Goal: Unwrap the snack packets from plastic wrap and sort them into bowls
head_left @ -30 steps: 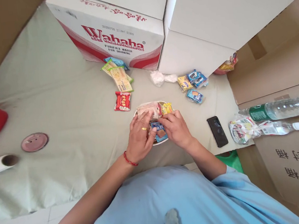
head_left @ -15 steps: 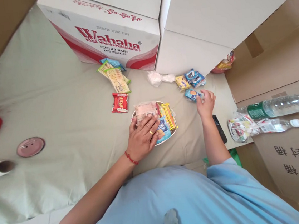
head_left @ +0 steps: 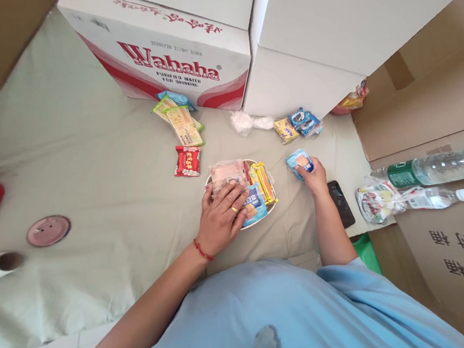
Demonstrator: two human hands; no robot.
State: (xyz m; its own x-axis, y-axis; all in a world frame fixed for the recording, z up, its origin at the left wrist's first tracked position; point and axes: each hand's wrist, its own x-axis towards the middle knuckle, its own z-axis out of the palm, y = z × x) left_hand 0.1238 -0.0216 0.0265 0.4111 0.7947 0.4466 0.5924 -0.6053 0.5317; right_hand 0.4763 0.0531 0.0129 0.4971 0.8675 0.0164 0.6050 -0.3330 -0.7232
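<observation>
A red packet (head_left: 187, 160) lay up and left of your left hand (head_left: 223, 211), which rested flat, fingers extended, over the pink packet (head_left: 227, 173) and blue pouch (head_left: 255, 205) in the white-rimmed bowl (head_left: 261, 220) — yellow packets (head_left: 263, 182) stood along its right side. Well apart to the right, your right hand (head_left: 315, 175) pinched a light-blue packet (head_left: 297, 160) between thumb and fingers — black phone (head_left: 341, 204) just beside your forearm.
</observation>
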